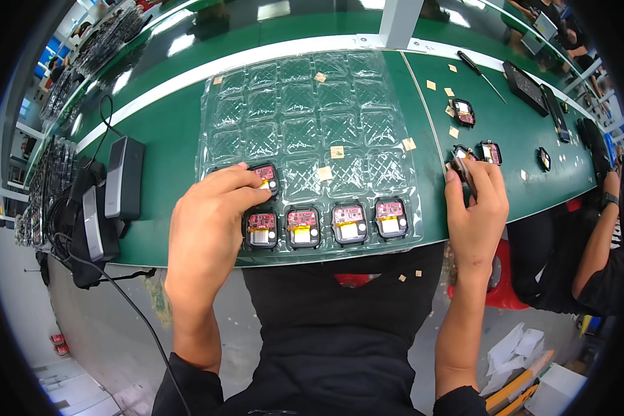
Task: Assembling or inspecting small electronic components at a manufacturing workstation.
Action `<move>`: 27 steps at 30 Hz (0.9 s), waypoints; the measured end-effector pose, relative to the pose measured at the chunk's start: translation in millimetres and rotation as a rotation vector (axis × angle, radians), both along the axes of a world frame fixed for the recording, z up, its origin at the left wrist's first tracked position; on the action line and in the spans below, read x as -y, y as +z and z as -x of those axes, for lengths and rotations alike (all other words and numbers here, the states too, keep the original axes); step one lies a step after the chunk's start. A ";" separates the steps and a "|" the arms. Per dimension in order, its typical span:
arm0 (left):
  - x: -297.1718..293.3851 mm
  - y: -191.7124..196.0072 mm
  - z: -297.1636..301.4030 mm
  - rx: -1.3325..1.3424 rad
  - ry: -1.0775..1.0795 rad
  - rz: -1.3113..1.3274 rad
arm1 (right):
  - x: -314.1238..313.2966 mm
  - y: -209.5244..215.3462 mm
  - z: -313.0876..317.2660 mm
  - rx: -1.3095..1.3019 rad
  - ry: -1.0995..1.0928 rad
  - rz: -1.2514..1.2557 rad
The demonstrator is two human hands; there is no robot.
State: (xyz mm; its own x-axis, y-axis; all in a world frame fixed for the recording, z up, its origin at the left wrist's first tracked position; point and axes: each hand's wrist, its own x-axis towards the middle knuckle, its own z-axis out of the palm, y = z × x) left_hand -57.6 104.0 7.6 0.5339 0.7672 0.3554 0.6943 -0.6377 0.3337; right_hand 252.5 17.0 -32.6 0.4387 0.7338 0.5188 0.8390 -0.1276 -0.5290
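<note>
A clear plastic blister tray [301, 135] with square pockets lies on the green bench before me. In its nearest row sit several black square smartwatch cases, among them one case [349, 223], showing red circuit boards and yellow tape. My left hand [211, 208] is closed, thumb and fingers pinching another open smartwatch case [265, 179] at a pocket in the second row. To the right of the tray, my right hand [478, 208] closes its thumb and fingers on a smartwatch case [462, 152], which they partly hide. Just beside it lies a similar case [491, 152].
Another case [463, 112], a screwdriver [480, 73], a black box [525, 87] and small tan squares lie at right. Grey power banks [125, 177] with cables stand left. A co-worker's arm [598, 236] reaches in at the far right, by a red stool [509, 277].
</note>
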 end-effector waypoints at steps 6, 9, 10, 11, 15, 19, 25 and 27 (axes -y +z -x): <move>-3.3 4.9 -1.8 -0.017 0.007 0.003 | 15.2 13.6 8.2 0.078 -0.093 0.072; -2.0 2.6 -1.3 0.042 0.002 0.029 | 21.5 14.2 0.3 0.024 -0.051 0.094; -2.3 3.0 -0.9 0.046 -0.001 0.027 | 21.0 14.5 -2.4 -0.023 -0.011 0.100; -2.3 3.7 -0.4 0.036 -0.004 0.022 | 21.1 15.4 -2.8 -0.060 0.002 0.103; -5.8 2.2 2.0 0.066 -0.036 0.019 | 24.8 21.0 -5.6 -0.129 0.025 0.146; -12.0 -0.9 2.5 0.077 -0.090 -0.049 | 32.7 29.5 11.1 -0.352 0.069 0.065; -8.3 -0.6 3.0 0.129 -0.093 -0.008 | 40.4 31.7 36.4 -0.448 0.212 0.000; -11.3 -4.2 4.1 0.141 -0.131 -0.081 | 44.4 34.2 42.8 -0.467 0.245 -0.012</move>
State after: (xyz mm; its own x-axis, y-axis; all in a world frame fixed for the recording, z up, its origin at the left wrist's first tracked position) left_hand -61.7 115.3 3.5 0.5680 0.6603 0.4912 0.5539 -0.7482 0.3653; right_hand 209.7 -27.4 1.6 0.4416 0.8389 0.3182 0.5179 0.0513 -0.8539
